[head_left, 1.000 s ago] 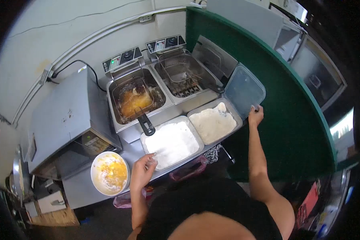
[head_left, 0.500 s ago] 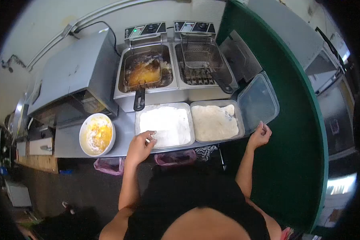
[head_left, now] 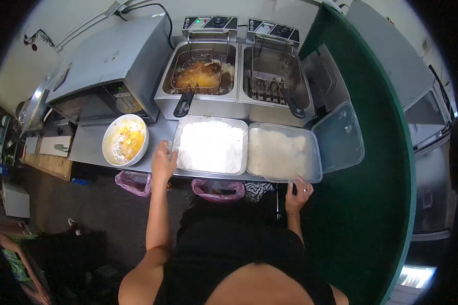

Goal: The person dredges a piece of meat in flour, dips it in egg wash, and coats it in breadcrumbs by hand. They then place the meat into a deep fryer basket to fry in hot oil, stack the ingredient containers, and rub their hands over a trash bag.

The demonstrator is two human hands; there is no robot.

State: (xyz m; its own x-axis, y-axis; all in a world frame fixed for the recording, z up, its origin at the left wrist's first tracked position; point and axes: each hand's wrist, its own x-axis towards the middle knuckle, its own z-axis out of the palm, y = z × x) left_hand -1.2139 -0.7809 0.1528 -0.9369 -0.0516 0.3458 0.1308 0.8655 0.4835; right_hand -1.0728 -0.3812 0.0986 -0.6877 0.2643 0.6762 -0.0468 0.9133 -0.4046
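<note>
A rectangular container of white powder (head_left: 211,147) sits on the counter in front of the left fryer. My left hand (head_left: 164,161) is at its left front side, thumb and fingers apart, holding nothing. To its right, a container of pale beige powder (head_left: 275,152) lies under a clear plastic lid (head_left: 310,175), which looks slightly off its rim. My right hand (head_left: 298,195) has its fingers closed on the lid's front edge. Another clear lid (head_left: 339,138) leans by the green partition. Left of my left hand, a white bowl (head_left: 107,140) holds yellow batter with white powder.
Two deep fryers stand behind the containers; the left basket (head_left: 184,104) sits in bubbling oil. The right basket (head_left: 295,108) has its handle forward. A microwave (head_left: 104,66) is at left. Pink bags (head_left: 219,190) hang below the counter edge. Someone's arm (head_left: 28,267) shows at lower left.
My right hand has moved left from the leaning lid, and a clear lid now covers the beige powder. My left hand has drawn back left from over the white powder.
</note>
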